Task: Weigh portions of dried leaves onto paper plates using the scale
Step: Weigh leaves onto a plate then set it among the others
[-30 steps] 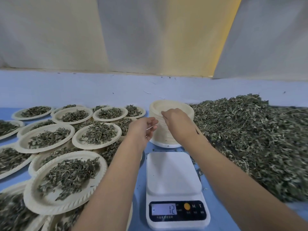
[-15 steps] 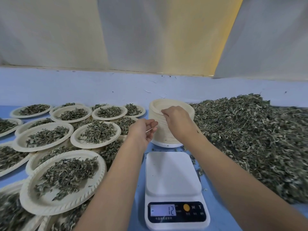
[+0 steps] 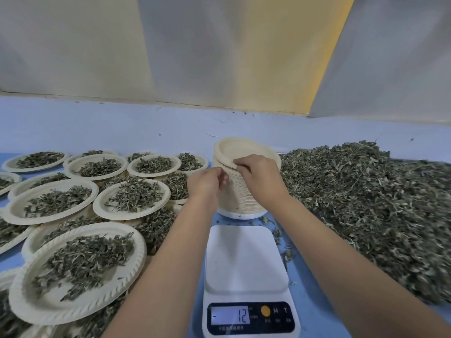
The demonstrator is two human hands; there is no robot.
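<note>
A tall stack of paper plates (image 3: pixel 235 198) stands on the blue surface (image 3: pixel 314 313) at 12 o'clock from the scale (image 3: pixel 245 259), just beyond its far edge. The plates are pale cream with ribbed rims, packed tightly so the side shows as fine layers, on a white base. The top plate (image 3: pixel 238 148) sits slightly askew and is bare. The right hand (image 3: pixel 260 175) reaches over the near edge, its fingers curled and pinching that plate's rim. The left hand (image 3: pixel 207 184) is at the stack's 9 o'clock side, fingers bent against the layered edges; whether it actually grips a rim cannot be told.

The scale's white platform carries nothing and its display (image 3: pixel 230 315) reads 12 with a dash at the left. A broad heap of dried leaves (image 3: pixel 366 203) lies at 2 to 3 o'clock, cut off by the right edge. Filled plates (image 3: pixel 78 272) overlap at 9 to 10 o'clock, the lower ones mostly covered and some cropped at the left and bottom.
</note>
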